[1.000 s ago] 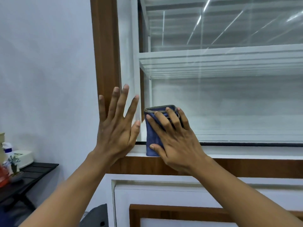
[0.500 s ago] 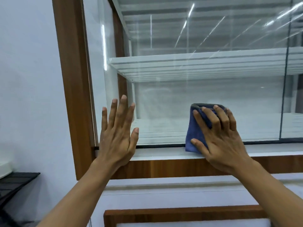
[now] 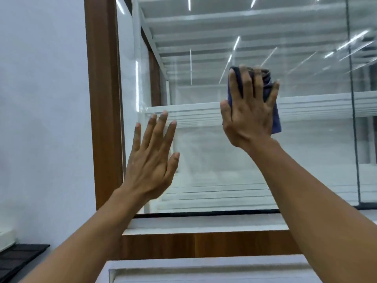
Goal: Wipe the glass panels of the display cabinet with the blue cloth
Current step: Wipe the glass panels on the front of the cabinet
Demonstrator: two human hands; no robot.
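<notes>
The display cabinet has a brown wooden frame (image 3: 104, 103) and a large glass panel (image 3: 204, 64) with white shelves behind it. My right hand (image 3: 248, 111) lies flat with spread fingers on the folded blue cloth (image 3: 275, 121), pressing it against the glass at the height of the middle shelf. My left hand (image 3: 153, 158) is spread flat on the lower left part of the same panel, fingers straight and pointing up.
A dark vertical seam (image 3: 354, 111) divides this panel from the one to its right. A white sill (image 3: 204, 223) and wooden rail run under the glass. A white wall (image 3: 40, 99) lies left, with a black tabletop (image 3: 18, 260) at the lower left corner.
My right hand has slid the cloth from the glass's bottom edge rightward and then up to the middle shelf level. My left hand stays flat near the left frame.
</notes>
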